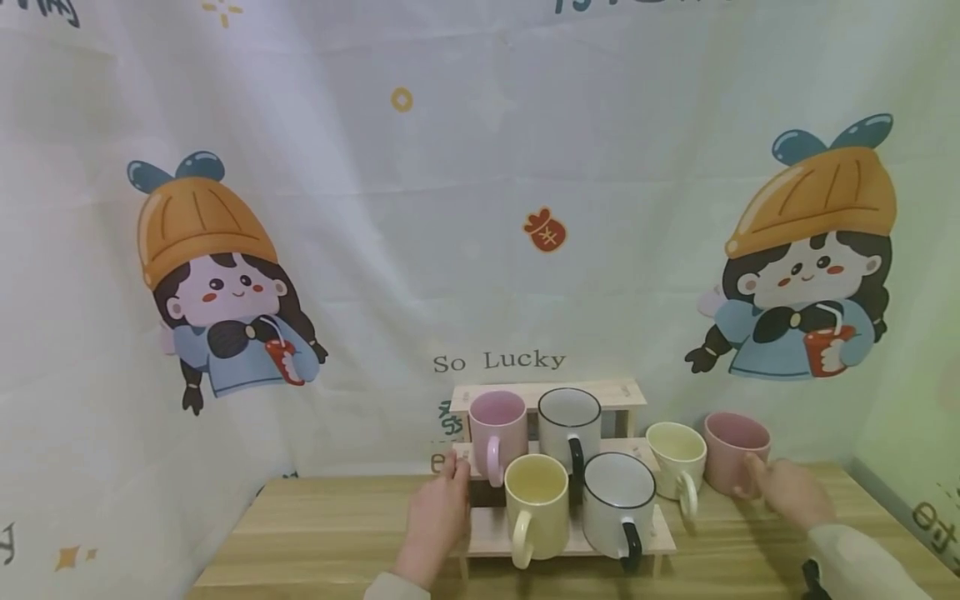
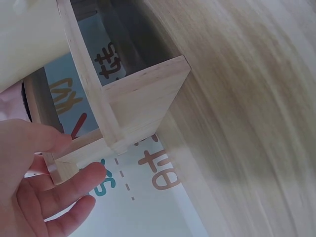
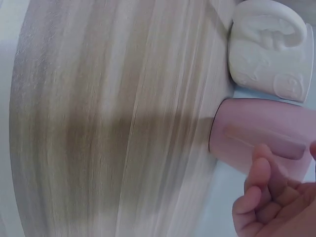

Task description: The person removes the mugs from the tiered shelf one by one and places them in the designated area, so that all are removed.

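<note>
In the head view, my left hand (image 1: 438, 508) is at the left side of a small tiered wooden rack (image 1: 480, 546). Thumb and fingers pinch the end of one rack shelf in the left wrist view, with the other fingers loosely bent beside it. My right hand (image 1: 797, 493) is at a dusty-pink mug (image 1: 723, 454) standing on the table at the right. Its loosely bent fingers (image 3: 261, 170) overlap the mug's handle (image 3: 284, 146), thumb apart from them. Left of that mug stands a cream mug (image 1: 670, 467) with a raised pattern.
The middle tier bears a pink mug (image 1: 506, 433) and a black-rimmed white mug (image 1: 558, 429). On the lowest tier are a yellow mug (image 1: 543, 508) and another black-rimmed white mug (image 1: 611, 504). A printed cloth (image 1: 480, 292) hangs behind the wooden table (image 1: 322, 533).
</note>
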Action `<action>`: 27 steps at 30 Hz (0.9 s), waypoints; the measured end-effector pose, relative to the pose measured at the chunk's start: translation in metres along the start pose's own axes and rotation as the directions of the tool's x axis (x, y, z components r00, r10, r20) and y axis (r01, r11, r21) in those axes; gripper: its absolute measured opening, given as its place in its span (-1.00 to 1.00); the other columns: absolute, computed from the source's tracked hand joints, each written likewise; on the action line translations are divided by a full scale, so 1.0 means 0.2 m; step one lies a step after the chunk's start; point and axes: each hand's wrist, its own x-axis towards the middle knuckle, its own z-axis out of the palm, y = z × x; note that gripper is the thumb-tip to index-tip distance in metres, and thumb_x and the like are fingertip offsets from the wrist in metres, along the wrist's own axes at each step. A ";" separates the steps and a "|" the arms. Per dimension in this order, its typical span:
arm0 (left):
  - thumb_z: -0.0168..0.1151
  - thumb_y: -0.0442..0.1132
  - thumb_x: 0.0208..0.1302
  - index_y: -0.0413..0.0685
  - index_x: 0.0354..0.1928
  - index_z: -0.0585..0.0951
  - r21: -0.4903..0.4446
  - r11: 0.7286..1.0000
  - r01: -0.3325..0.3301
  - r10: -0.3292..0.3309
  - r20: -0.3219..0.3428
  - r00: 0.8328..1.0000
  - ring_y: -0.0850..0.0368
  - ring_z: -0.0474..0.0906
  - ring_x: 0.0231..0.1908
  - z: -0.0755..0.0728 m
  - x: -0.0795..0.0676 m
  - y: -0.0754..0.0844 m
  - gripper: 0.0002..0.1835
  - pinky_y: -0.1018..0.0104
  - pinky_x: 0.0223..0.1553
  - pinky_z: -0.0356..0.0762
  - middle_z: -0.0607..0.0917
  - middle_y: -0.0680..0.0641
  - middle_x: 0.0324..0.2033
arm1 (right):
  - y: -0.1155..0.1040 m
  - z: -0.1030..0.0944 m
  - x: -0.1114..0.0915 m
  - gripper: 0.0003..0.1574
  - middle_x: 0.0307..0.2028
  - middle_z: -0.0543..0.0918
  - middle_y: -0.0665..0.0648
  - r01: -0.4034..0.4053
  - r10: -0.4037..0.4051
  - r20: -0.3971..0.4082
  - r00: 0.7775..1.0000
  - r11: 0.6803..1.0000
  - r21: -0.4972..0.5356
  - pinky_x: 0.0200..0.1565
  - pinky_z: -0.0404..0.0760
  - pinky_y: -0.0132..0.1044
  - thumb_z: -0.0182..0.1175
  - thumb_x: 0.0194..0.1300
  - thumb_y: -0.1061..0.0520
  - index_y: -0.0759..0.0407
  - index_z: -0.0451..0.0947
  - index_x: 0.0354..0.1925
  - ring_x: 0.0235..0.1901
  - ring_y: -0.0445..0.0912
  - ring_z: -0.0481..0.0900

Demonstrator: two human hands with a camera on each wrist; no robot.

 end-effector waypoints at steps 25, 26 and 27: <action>0.36 -0.33 -0.09 -0.14 -0.19 0.51 -0.009 1.000 0.007 -0.007 -0.005 1.000 0.00 0.44 -0.72 0.02 0.01 0.00 -0.64 0.25 -0.77 0.39 0.61 -0.27 0.07 | -0.05 0.03 -0.03 -0.33 -0.67 0.49 0.08 0.045 -0.045 -0.020 0.999 0.999 -0.005 -0.52 0.39 -0.21 -0.34 0.51 -0.06 0.31 0.46 -0.51 -0.62 -0.08 0.44; 0.37 -0.33 -0.09 -0.14 -0.18 0.51 -0.009 1.000 0.008 -0.008 -0.001 1.000 0.00 0.44 -0.72 0.02 0.01 0.00 -0.64 0.25 -0.77 0.40 0.61 -0.27 0.07 | -0.05 0.03 -0.03 -0.32 -0.62 0.54 0.17 0.038 -0.038 -0.027 0.999 0.999 -0.019 -0.49 0.45 -0.16 -0.33 0.50 -0.07 0.38 0.47 -0.45 -0.58 0.00 0.50; 0.37 -0.32 -0.09 -0.13 -0.17 0.51 -0.010 1.000 0.011 -0.011 0.007 1.000 -0.01 0.45 -0.71 0.01 0.00 0.00 -0.63 0.24 -0.76 0.41 0.60 -0.26 0.08 | -0.05 0.02 -0.03 -0.32 -0.56 0.57 0.25 0.028 -0.030 -0.037 0.999 0.999 -0.031 -0.45 0.50 -0.10 -0.32 0.49 -0.08 0.44 0.47 -0.38 -0.52 0.07 0.54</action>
